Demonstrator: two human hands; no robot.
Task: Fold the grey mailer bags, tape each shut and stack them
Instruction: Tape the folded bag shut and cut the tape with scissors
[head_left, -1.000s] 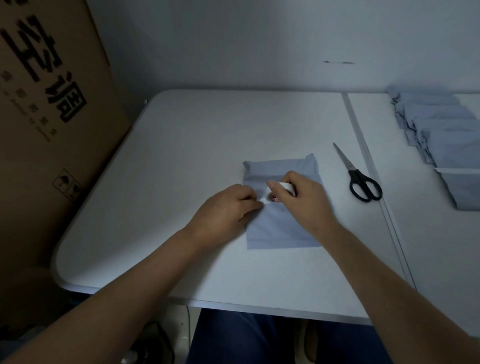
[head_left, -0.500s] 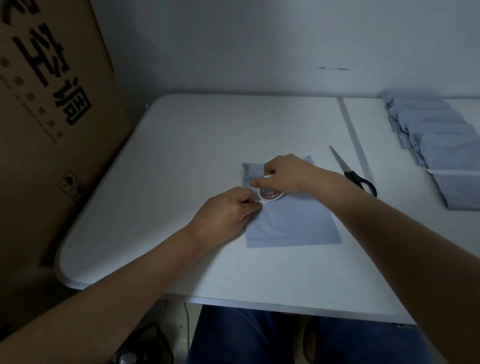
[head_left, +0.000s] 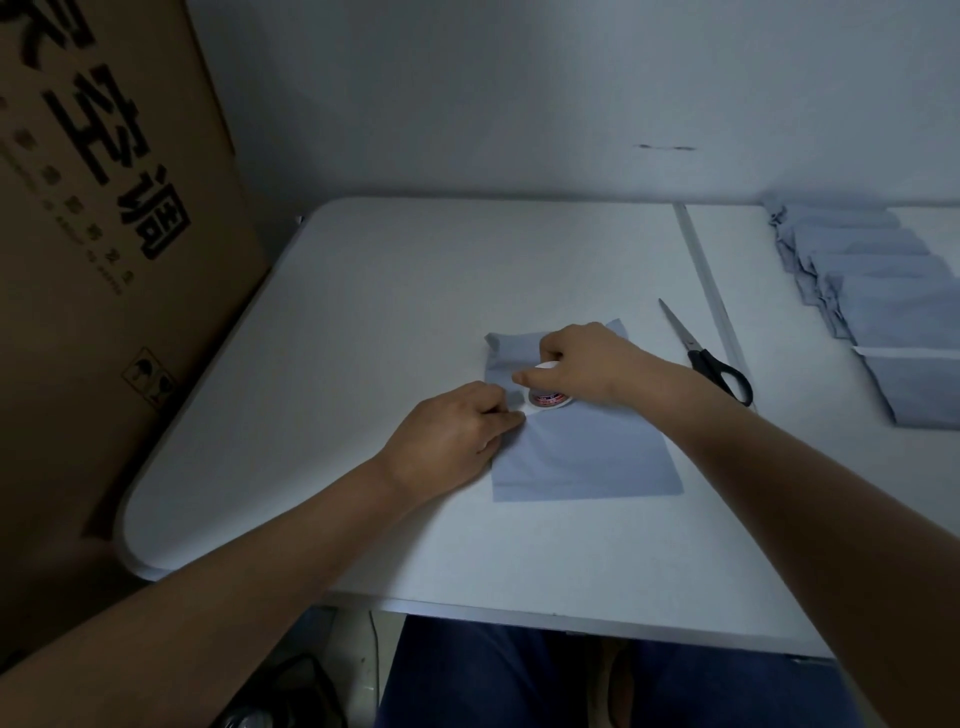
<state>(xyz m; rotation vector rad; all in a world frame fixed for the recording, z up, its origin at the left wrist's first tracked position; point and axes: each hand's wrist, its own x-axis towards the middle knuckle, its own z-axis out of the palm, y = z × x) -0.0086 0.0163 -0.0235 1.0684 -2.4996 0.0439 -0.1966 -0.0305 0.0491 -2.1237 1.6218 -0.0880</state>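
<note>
Grey mailer bag (head_left: 582, 452) is lying mid-worktop, folded but seemingly untaped, with the left hand (head_left: 457, 441) pinching its edge, the right hand (head_left: 576, 364) gripping the tape roll (head_left: 548, 397), and finished bags (head_left: 893, 312) waiting by the right edge.

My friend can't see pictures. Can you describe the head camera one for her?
Two hands work on a grey mailer bag on a white table: the right hand holds a tape roll, the left hand pinches the bag. Scissors lie to the right.
</note>
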